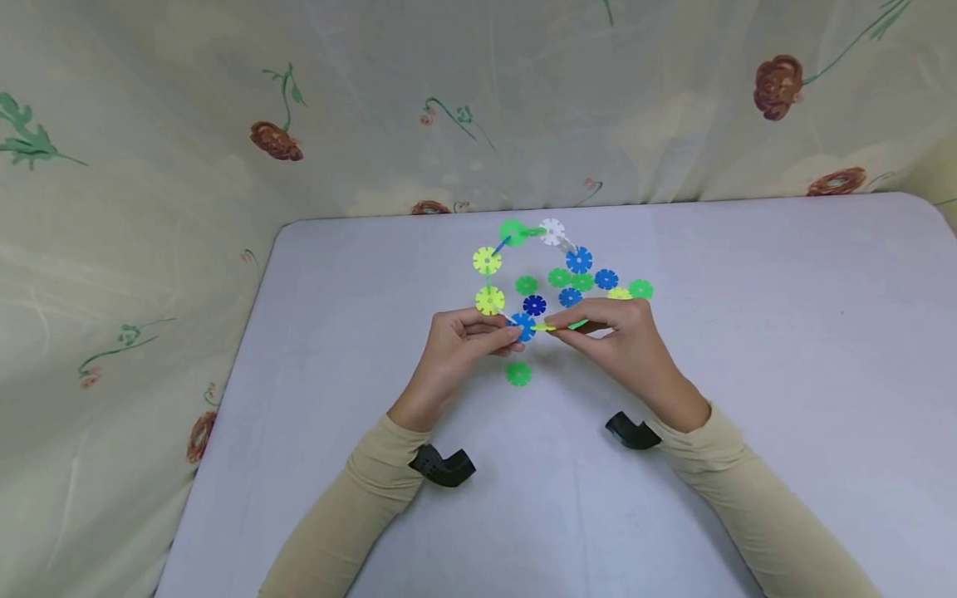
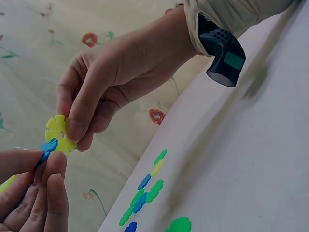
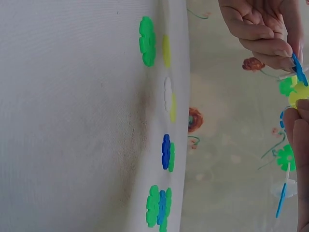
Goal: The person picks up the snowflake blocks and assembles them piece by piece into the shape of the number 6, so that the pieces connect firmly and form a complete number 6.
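Over the table, my left hand (image 1: pixel 467 336) pinches a blue notched plastic disc (image 1: pixel 524 327) between thumb and fingers. My right hand (image 1: pixel 620 332) pinches a yellow notched disc (image 2: pixel 57 133), its edge right at the blue one's. The blue disc belongs to a curved chain of slotted-together discs, which arcs away from the left hand. Along it come yellow discs (image 1: pixel 488 260), a green disc (image 1: pixel 513 232), a white disc (image 1: pixel 552 232) and another blue disc (image 1: pixel 579 260), with edge-on discs linking them. Fingers hide parts of both pinched discs.
Loose discs lie on the white-covered table (image 1: pixel 785 374): a dark blue disc (image 1: pixel 534 306) and several green, blue and yellow ones beyond the hands. A green disc (image 1: pixel 519 374) lies nearer the body. Behind the table hangs a flowered curtain (image 1: pixel 523 100). Both wrists carry black cameras (image 1: pixel 444 467).
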